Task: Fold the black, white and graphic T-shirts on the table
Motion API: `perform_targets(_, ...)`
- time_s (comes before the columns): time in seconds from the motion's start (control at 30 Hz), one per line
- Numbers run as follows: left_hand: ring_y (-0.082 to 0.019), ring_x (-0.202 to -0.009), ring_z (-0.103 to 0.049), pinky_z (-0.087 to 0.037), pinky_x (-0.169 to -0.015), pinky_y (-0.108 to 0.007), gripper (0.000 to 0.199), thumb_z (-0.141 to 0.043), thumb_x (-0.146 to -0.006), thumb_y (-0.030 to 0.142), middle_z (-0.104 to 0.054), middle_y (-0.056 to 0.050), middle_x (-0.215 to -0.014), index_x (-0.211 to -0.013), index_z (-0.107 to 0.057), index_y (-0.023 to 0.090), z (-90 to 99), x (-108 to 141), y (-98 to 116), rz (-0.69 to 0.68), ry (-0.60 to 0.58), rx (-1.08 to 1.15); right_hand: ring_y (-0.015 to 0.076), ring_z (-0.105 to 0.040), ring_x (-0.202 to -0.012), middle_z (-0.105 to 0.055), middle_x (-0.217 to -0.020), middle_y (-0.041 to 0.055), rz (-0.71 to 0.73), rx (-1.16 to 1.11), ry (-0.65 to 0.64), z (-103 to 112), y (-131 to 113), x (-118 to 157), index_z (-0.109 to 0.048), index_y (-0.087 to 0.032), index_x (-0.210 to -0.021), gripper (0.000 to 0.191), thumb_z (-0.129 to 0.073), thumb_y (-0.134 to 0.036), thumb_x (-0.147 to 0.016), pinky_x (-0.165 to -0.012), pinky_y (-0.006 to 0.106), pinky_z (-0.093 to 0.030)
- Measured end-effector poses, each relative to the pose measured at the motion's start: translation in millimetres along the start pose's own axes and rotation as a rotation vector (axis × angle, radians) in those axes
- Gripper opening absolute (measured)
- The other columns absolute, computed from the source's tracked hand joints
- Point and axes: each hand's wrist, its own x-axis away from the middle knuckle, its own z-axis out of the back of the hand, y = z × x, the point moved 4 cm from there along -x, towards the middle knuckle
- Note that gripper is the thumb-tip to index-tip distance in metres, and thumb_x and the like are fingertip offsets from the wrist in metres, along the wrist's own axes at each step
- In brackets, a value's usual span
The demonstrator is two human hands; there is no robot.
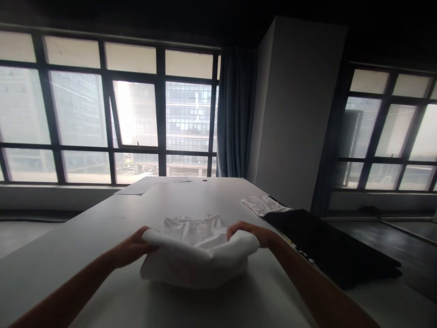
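Observation:
A white garment (201, 264), perhaps a shirt, is lifted at its near edge above the white table (136, 218). Its far part rests on the tabletop in loose wrinkles. My left hand (134, 246) grips the left corner of the raised edge, fingers closed on the cloth. On the other side, my right hand (251, 232) pinches the right part of that edge, with some fingers hidden behind the fabric. Between the two hands the cloth sags in a shallow curve.
A folded white cloth (262, 205) lies at the table's right edge, by a long black item (327, 241). Papers (136, 187) lie at the far left end. Beyond stand windows (187, 118), a blue curtain (236, 114) and a square pillar (297, 114).

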Motion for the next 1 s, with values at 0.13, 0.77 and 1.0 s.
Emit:
perform_targets(0.13,-0.029,-0.087,-0.069,-0.056,-0.077,-0.042,0.074,-0.063,-0.073,0.071,-0.075,-0.013,-0.098,-0.117,-0.066,0.011,-4.6,-27,6,0.045,0.199,0.169,0.0254,-0.062,-0.095,-0.068,-0.105,0.0111,0.043,-0.055,0.538,11,20,-31,-0.065,-0.017,-0.105,0.054,-0.057,-0.064,-0.080,-0.083,0.039,-0.052)
perform_targets(0.77,-0.029,-0.097,-0.069,-0.055,-0.091,-0.042,0.062,-0.060,-0.072,0.037,-0.051,-0.016,-0.146,-0.127,-0.064,0.011,2.1,-39,-55,0.081,0.213,-0.595,0.0226,-0.057,-0.120,-0.063,-0.127,0.0157,-0.092,0.692,0.578,-16,42,-42,-0.066,-0.007,-0.122,0.049,-0.048,-0.010,-0.077,-0.107,0.030,-0.039)
perform_targets(1.0,-0.028,-0.141,-0.040,-0.033,-0.117,-0.048,0.052,-0.033,-0.098,0.048,-0.044,-0.004,-0.152,-0.138,-0.056,0.025,-51.7,-22,-13,-0.292,-0.012,-0.899,0.0260,-0.040,-0.138,-0.048,-0.147,0.0137,-0.008,0.869,0.478,-56,15,-44,-0.056,-0.011,-0.137,0.051,-0.043,-0.034,-0.093,-0.117,0.039,-0.025)
